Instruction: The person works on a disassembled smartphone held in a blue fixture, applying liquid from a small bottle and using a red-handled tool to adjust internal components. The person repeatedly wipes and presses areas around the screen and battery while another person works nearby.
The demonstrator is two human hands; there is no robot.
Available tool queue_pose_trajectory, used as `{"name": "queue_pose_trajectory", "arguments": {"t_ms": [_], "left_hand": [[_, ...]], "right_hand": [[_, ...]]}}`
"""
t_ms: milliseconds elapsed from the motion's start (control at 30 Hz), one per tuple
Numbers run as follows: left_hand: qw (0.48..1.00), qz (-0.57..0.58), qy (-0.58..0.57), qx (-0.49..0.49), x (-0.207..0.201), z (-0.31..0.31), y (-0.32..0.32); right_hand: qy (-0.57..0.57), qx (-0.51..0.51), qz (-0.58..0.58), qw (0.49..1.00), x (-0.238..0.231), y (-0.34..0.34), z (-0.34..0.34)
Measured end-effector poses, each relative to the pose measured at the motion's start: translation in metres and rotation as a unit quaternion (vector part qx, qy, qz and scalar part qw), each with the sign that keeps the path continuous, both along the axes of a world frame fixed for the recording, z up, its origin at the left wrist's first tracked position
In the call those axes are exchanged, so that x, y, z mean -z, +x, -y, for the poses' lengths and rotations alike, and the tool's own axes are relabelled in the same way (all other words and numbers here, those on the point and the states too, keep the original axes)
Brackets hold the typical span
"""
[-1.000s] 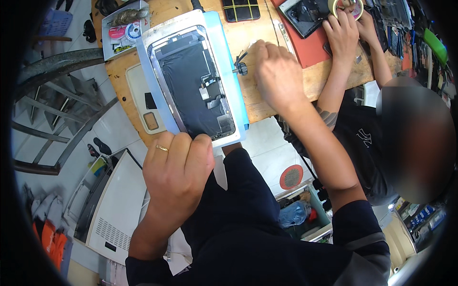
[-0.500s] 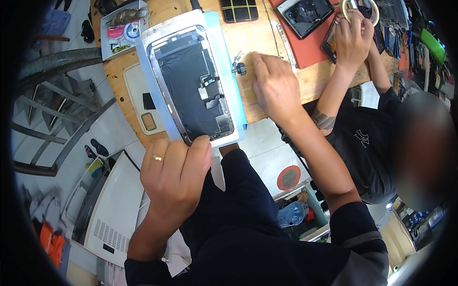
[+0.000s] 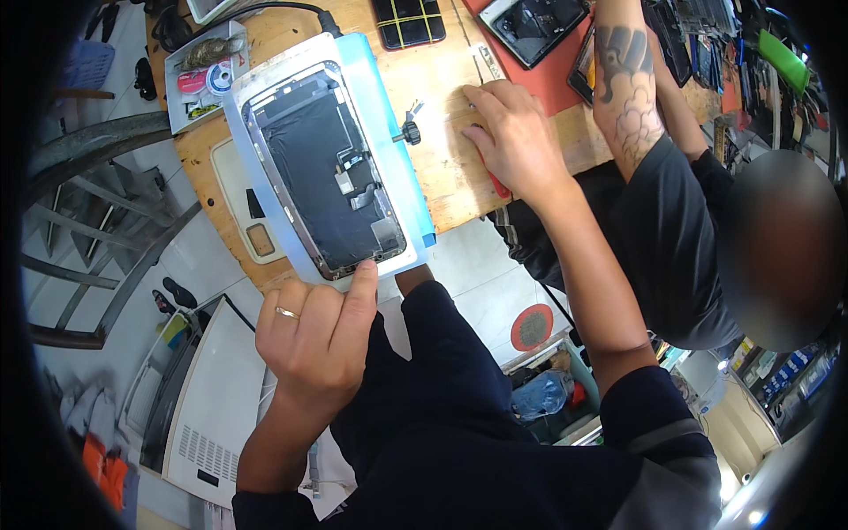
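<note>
Here we are over the wooden surface (image 3: 442, 172), which fills the top centre of the frame, and the black-backed display panel (image 3: 305, 159) lies left of centre there, slanting on a white plate (image 3: 284, 62) with blue sides. A dark knob (image 3: 411, 132) juts from the plate's right side; a black cable (image 3: 291, 7) meets its top end.

The left hand (image 3: 322, 331) is at the panel's lower edge, forefinger out and touching it, the other fingers curled; whether that grip pinches anything, I cannot tell. A pale pointed piece (image 3: 395, 331) shows just beside it.

Over to the right hand (image 3: 521, 141), low on the surface: thumb and forefinger tips stand apart, with a red-handled tool (image 3: 497, 184) below (whether the hidden fingers hold it, I cannot tell).

Around them, a box of reels (image 3: 199, 110) sits upper left, a yellow-banded phone (image 3: 409, 22) top centre, and a red mat (image 3: 565, 84) upper right, where a co-worker's forearm (image 3: 629, 88) reaches across.

And the room: white floor tiles (image 3: 468, 256), a round red-rimmed disc (image 3: 532, 327), a bin with a blue plastic bag (image 3: 541, 395) at lower right, a slotted white cabinet (image 3: 199, 389) lower left.
</note>
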State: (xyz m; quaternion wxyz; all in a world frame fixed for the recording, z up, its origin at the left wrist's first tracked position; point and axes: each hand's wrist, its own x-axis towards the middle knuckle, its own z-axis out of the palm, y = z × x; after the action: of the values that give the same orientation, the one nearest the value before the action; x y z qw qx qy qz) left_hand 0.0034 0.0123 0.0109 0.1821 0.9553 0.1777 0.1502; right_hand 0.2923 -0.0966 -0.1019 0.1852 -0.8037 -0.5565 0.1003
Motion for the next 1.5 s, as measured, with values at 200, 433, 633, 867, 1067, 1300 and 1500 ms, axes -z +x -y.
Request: {"name": "queue_pose_trajectory", "arguments": {"t_ms": [200,433,633,867,1067,1300,1500], "left_hand": [[0.999,0.002,-0.029,-0.018,-0.002,-0.005,0.01],[0.999,-0.015,-0.039,-0.026,-0.002,-0.006,0.014],[0.995,-0.02,-0.082,-0.053,-0.002,-0.003,0.01],[0.987,-0.015,-0.12,-0.11,-0.007,0.006,-0.002],[0.991,0.0,-0.091,-0.095,0.001,0.006,-0.006],[0.999,-0.014,-0.014,-0.047,-0.001,0.001,0.0],[0.999,-0.018,0.005,-0.033,0.002,-0.003,0.005]], "right_hand": [[-0.055,0.014,-0.005,0.998,0.005,0.013,-0.011],[-0.038,0.001,-0.048,0.998,-0.004,0.017,-0.014],[-0.09,0.008,-0.049,0.995,0.001,-0.004,-0.02],[-0.098,-0.03,-0.058,0.993,-0.008,-0.01,-0.023],[0.03,0.11,-0.408,0.906,-0.067,-0.015,-0.005],[0.059,-0.002,-0.471,0.88,-0.126,-0.048,-0.015],[0.033,-0.089,-0.423,0.901,-0.118,-0.062,-0.033]]}}
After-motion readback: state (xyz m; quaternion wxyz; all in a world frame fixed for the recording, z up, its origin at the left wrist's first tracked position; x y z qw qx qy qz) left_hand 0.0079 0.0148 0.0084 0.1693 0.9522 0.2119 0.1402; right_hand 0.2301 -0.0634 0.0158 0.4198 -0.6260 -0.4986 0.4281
